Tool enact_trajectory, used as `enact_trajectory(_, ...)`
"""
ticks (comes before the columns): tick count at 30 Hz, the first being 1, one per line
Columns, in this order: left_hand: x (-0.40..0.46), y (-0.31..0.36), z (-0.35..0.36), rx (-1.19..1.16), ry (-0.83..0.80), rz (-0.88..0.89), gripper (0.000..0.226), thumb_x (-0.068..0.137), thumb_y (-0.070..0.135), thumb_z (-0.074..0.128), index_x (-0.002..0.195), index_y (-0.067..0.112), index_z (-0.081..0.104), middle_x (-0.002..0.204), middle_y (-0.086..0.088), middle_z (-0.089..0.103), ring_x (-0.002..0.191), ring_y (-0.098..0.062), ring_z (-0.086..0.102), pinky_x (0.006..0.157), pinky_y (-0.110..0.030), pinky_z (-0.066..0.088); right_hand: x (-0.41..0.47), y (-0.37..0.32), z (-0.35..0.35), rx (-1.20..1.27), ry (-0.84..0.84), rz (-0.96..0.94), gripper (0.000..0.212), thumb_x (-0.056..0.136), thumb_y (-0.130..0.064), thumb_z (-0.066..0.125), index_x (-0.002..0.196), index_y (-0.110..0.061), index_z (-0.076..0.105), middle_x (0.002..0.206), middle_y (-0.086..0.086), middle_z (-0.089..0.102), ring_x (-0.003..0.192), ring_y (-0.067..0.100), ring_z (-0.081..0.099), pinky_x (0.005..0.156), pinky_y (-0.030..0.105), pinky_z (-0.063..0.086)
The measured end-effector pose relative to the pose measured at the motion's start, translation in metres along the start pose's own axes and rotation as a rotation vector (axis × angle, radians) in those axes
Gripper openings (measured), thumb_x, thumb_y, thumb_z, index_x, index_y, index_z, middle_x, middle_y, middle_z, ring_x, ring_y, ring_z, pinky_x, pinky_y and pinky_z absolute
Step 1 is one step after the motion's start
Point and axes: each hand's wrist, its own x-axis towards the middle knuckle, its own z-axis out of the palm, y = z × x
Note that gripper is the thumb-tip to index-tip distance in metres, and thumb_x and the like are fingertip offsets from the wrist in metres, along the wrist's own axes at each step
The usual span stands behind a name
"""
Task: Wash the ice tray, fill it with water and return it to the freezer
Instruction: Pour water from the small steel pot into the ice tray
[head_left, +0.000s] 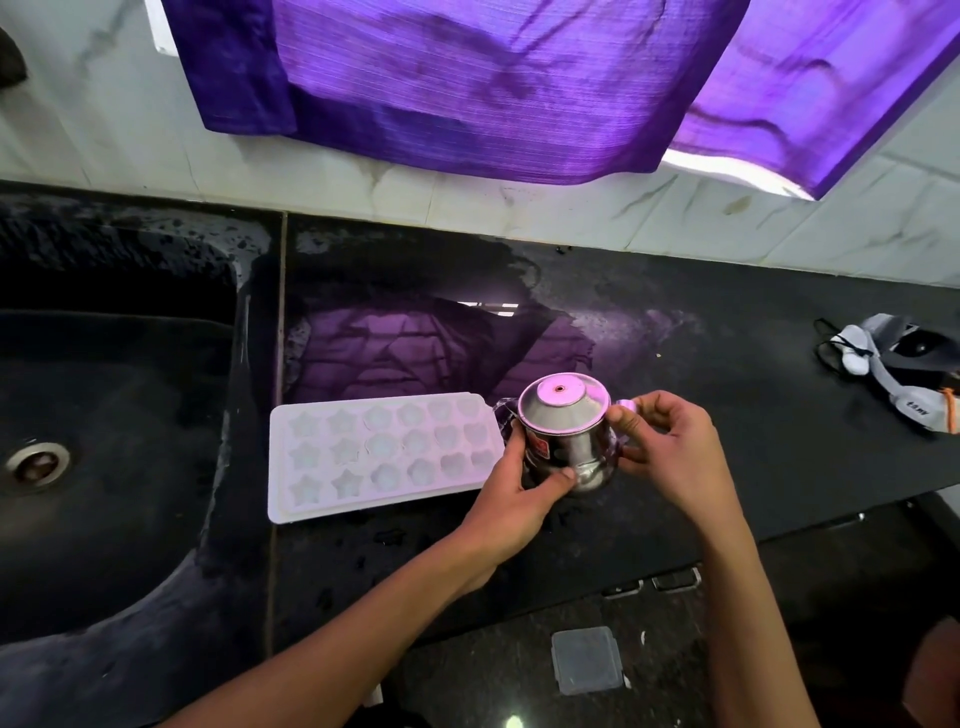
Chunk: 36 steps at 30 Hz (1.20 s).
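Both hands gripping lidded steel jug (566, 436), left hand (524, 486) fingers round body, right hand (670, 452) fingers pinching handle; ice tray (382, 460) lying just beyond left fingers on wet worktop (675, 322). Risk: loose lid slipping while tilting, water flooding past cells.

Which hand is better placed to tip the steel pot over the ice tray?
Probably the right hand: it grips the steel pot at its handle side, away from the ice tray. The left hand holds the body beside the tray.

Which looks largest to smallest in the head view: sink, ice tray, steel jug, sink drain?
1. sink
2. ice tray
3. steel jug, held in both hands, possibly raised nearer the camera
4. sink drain
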Motion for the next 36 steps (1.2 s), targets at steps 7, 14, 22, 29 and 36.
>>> enact_trajectory(7, -0.007, 0.005, 0.003, 0.044, 0.03, 0.053, 0.078, 0.089, 0.017, 0.063, 0.15, 0.03, 0.017, 0.146, 0.014, 0.04, 0.131, 0.002, 0.038, 0.111, -0.024, 0.033, -0.011, 0.003, 0.002, 0.144, 0.024, 0.007, 0.011, 0.086, -0.015, 0.064, 0.076, -0.014, 0.058, 0.072, 0.003, 0.064, 0.057, 0.004, 0.065, 0.054, 0.02, 0.056)
enact_trajectory(14, -0.017, 0.003, 0.011, 0.093, 0.009, 0.05, 0.085, 0.089, 0.017, 0.062, 0.151, 0.032, 0.006, 0.149, 0.015, 0.034, 0.134, 0.0, 0.034, 0.113, -0.024, 0.029, -0.02, 0.005, -0.005, 0.204, 0.031, -0.002, 0.008, 0.084, -0.014, 0.064, 0.078, -0.012, 0.059, 0.069, 0.002, 0.063, 0.053, 0.004, 0.063, 0.051, 0.019, 0.054)
enact_trajectory(22, -0.026, -0.015, 0.017, 0.083, -0.05, -0.033, 0.085, 0.088, 0.013, 0.06, 0.151, 0.034, 0.006, 0.147, 0.018, 0.034, 0.132, 0.002, 0.032, 0.11, -0.02, 0.028, -0.025, 0.013, -0.009, 0.02, 0.017, 0.012, 0.015, 0.083, -0.017, 0.069, 0.071, -0.018, 0.061, 0.067, -0.001, 0.064, 0.06, 0.012, 0.06, 0.057, 0.031, 0.054)
enact_trajectory(29, -0.023, -0.021, 0.015, 0.06, -0.042, -0.073, 0.085, 0.073, 0.027, 0.059, 0.148, 0.034, 0.02, 0.142, 0.019, 0.042, 0.131, 0.001, 0.037, 0.114, -0.033, 0.03, -0.027, 0.012, -0.008, -0.088, 0.03, 0.024, 0.016, 0.08, -0.026, 0.073, 0.071, -0.02, 0.061, 0.067, -0.001, 0.065, 0.061, 0.014, 0.062, 0.065, 0.039, 0.058)
enact_trajectory(36, -0.024, -0.018, 0.014, 0.063, -0.052, -0.079, 0.081, 0.077, 0.022, 0.059, 0.147, 0.033, 0.021, 0.143, 0.018, 0.041, 0.132, 0.0, 0.037, 0.115, -0.033, 0.029, -0.027, 0.011, -0.009, -0.088, 0.04, 0.032, 0.015, 0.08, -0.025, 0.073, 0.072, -0.019, 0.062, 0.068, -0.001, 0.066, 0.06, 0.014, 0.062, 0.066, 0.04, 0.059)
